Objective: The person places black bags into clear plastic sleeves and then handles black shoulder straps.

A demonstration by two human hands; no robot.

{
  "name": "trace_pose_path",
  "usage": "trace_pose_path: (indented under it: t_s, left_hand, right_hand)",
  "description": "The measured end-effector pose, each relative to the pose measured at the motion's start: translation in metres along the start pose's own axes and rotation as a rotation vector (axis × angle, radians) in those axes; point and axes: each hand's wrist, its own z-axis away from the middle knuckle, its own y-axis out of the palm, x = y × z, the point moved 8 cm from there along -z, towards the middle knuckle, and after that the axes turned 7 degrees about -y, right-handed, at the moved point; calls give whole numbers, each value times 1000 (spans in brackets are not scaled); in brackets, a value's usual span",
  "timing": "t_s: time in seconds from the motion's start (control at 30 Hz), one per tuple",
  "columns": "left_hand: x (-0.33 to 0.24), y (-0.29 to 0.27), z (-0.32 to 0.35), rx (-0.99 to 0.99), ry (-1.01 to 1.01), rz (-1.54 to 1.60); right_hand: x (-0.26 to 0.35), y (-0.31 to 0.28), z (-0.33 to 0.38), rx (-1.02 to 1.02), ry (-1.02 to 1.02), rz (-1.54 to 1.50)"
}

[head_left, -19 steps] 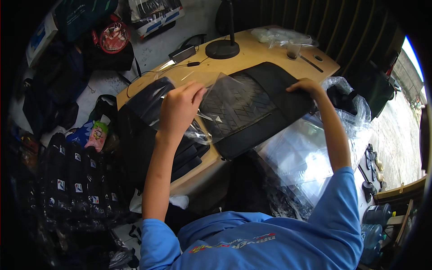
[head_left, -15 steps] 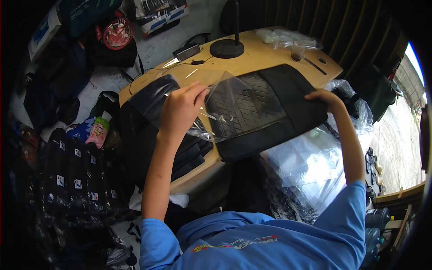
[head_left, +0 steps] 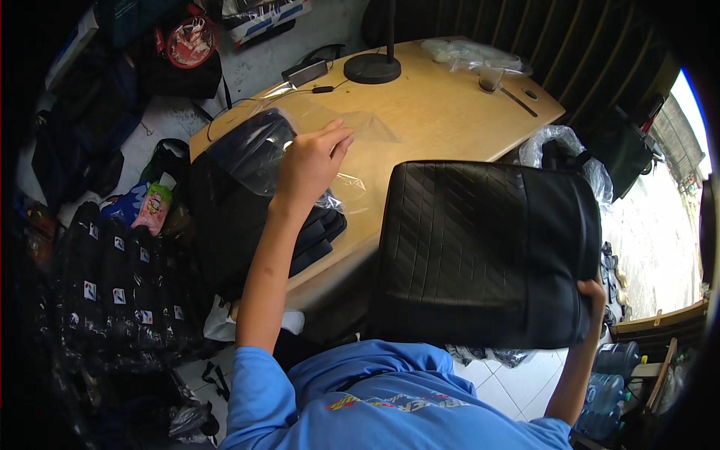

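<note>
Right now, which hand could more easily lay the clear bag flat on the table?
Probably the left hand: it already pinches the clear bag over the table. The right hand is busy holding the black cushion.

The person wears a short-sleeved blue shirt (head_left: 390, 397) with a colourful printed logo, forearms bare.

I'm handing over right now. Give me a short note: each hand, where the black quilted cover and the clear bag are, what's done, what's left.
Left hand: pinching the clear plastic bag over the wooden table, next to the stack of black covers.
Right hand: gripping the lower right corner of the black quilted cover, held up off the table near the body.
Done: the cover is fully out of the bag; the two are apart.
Left: both are in hand; neither bag nor cover is set down yet.
</note>
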Motion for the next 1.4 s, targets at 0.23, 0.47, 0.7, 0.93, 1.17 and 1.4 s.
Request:
trace_pose_path:
  t_s: [0.23,0.47,0.7,0.93,1.17,1.4]
  left_hand:
    - [-15,11,3,108,-33,24]
    - [-37,33,6,169,145,49]
    - [-63,109,-4,375,310,-44]
    - [-80,132,19,385,177,-95]
    - [-51,128,30,145,-152,-171]
    - [-73,133,20,80,161,-13]
  right_hand:
    - [1,5,42,-108,-34,-229]
    - [-12,91,25,-77,-90,-407]
    - [-107,29,-16,-23,-61,-625]
    - [-143,0,-23,92,-98,-849]
    - [-124,-24,-22,-114,31,-367]
    - [-109,-44,-33,-94,57,-331]
